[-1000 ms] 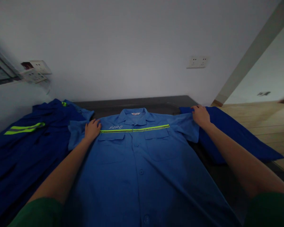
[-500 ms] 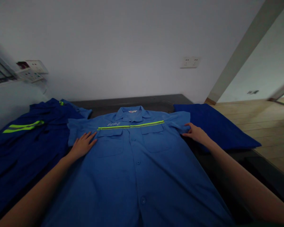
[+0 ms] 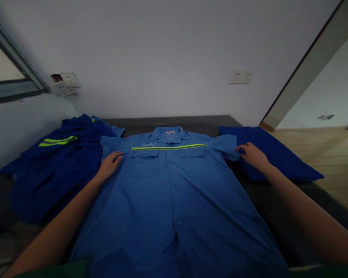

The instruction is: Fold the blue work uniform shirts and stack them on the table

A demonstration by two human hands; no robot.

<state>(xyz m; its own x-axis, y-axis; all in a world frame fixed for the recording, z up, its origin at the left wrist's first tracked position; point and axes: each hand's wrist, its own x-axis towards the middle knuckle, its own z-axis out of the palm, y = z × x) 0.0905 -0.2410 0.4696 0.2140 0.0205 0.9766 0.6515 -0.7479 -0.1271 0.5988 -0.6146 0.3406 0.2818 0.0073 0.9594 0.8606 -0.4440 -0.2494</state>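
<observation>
A blue short-sleeved work shirt (image 3: pixel 150 193) lies spread face up in front of me, collar away from me, with a yellow-green stripe across the chest and buttons down the middle. My left hand (image 3: pixel 110 165) rests on it beside the chest pocket, near the left-side sleeve, with its fingers stretched out. At the cuff of the right-side sleeve (image 3: pixel 226 144), my right hand (image 3: pixel 252 155) has its thumb and fingers pinched on the fabric edge. The shirt's lower hem runs out of view toward me.
Crumpled dark blue clothing (image 3: pixel 58 170) with a yellow-green stripe lies on the left. Folded dark blue cloth (image 3: pixel 266 150) lies on the right of the dark table (image 3: pixel 197 121). A white wall (image 3: pixel 156 58) with a socket plate (image 3: pixel 240 77) stands behind.
My view has shifted, so the shirt sits slightly farther right and higher. My left hand's fingers have drawn closer together. My right hand has moved slightly outward to the sleeve's edge.
</observation>
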